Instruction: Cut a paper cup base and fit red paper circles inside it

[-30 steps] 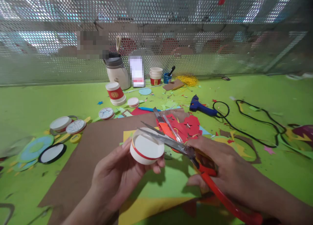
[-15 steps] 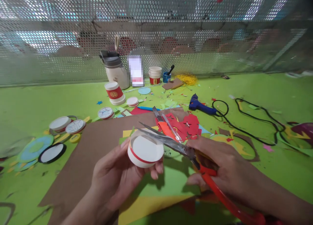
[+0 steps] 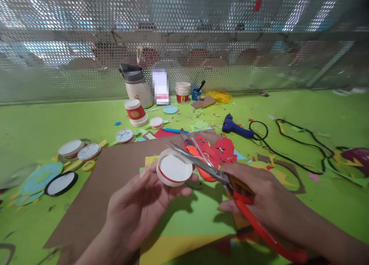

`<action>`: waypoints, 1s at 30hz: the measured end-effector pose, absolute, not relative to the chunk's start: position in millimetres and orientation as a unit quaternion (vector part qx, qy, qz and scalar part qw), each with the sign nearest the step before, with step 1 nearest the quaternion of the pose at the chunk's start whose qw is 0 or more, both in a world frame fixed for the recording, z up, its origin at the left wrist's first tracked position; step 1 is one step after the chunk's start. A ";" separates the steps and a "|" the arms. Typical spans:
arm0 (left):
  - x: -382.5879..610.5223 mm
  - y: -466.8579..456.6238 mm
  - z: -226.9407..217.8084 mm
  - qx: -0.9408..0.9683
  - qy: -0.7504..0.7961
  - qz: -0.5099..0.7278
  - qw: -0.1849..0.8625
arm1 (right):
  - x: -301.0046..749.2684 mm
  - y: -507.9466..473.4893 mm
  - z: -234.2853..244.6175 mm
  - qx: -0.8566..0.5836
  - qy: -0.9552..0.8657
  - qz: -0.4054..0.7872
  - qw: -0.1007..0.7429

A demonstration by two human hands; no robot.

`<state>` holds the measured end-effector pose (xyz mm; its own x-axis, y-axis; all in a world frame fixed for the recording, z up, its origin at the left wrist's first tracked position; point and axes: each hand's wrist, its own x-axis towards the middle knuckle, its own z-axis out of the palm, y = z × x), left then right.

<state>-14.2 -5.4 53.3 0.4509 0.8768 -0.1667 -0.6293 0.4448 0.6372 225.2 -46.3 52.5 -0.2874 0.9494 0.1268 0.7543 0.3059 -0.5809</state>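
My left hand [image 3: 138, 207] holds a cut-off white paper cup bottom [image 3: 174, 168] with a red stripe, its fingers wrapped round its side. My right hand [image 3: 261, 201] grips red-handled scissors [image 3: 219, 176]. Their metal blades are parted and reach left across the cup bottom's rim. Both hands hover over brown card [image 3: 109, 173] and green and yellow paper sheets [image 3: 198, 219].
Red paper cutouts [image 3: 220, 148], an orange utility knife [image 3: 188, 142] and a blue glue gun [image 3: 235, 128] with black cord [image 3: 300, 146] lie behind. Cup discs [image 3: 80, 149] and paper rings [image 3: 43, 178] sit left. A red-banded cup [image 3: 135, 111], jug [image 3: 137, 86] and stacked cups [image 3: 183, 90] stand by the perforated wall.
The cup bottom has been raised a little and tilted, and the scissor blades have closed in over its rim. My right hand has hardly moved.
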 end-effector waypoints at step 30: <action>-16.2 -4.6 50.9 0.306 0.248 0.474 0.788 | 226.5 -45.5 54.1 -0.546 -0.772 0.232 0.229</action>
<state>-16.2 -4.6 50.9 0.4277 0.8982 -0.1012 -0.5949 0.3640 0.7167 226.5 -45.5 54.1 -0.2985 0.9492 0.0993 0.7367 0.2953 -0.6084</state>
